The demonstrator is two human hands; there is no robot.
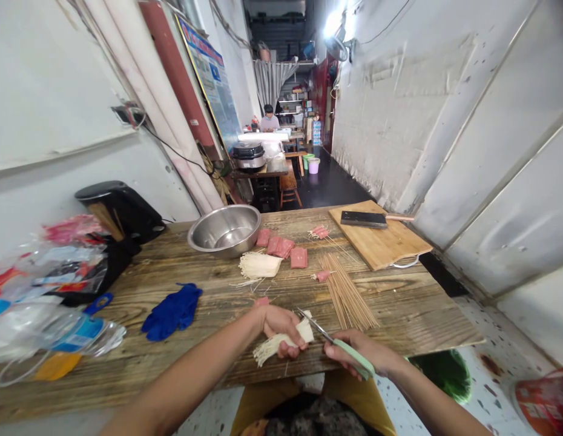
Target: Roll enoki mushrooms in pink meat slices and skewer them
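My left hand (pixel 279 327) is closed round a bundle of white enoki mushrooms (pixel 281 343) at the near edge of the wooden table (pixel 200 345). My right hand (pixel 361 354) grips green-handled scissors (pixel 340 346), whose blades point at the root end of the bundle. A second enoki bundle (pixel 258 264) lies further back on the table. Several pink meat slices (pixel 284 245) lie near it. A heap of bamboo skewers (pixel 347 293) sits to the right, with two filled skewers (pixel 320 232) behind.
A steel bowl (pixel 224 230) stands at the back. A cutting board (pixel 381 242) with a cleaver (pixel 364 219) lies at the right. Blue gloves (pixel 172 310) and plastic bags (pixel 45 297) lie at the left. A green bin (pixel 445 372) stands under the table's right end. A person sits far down the corridor.
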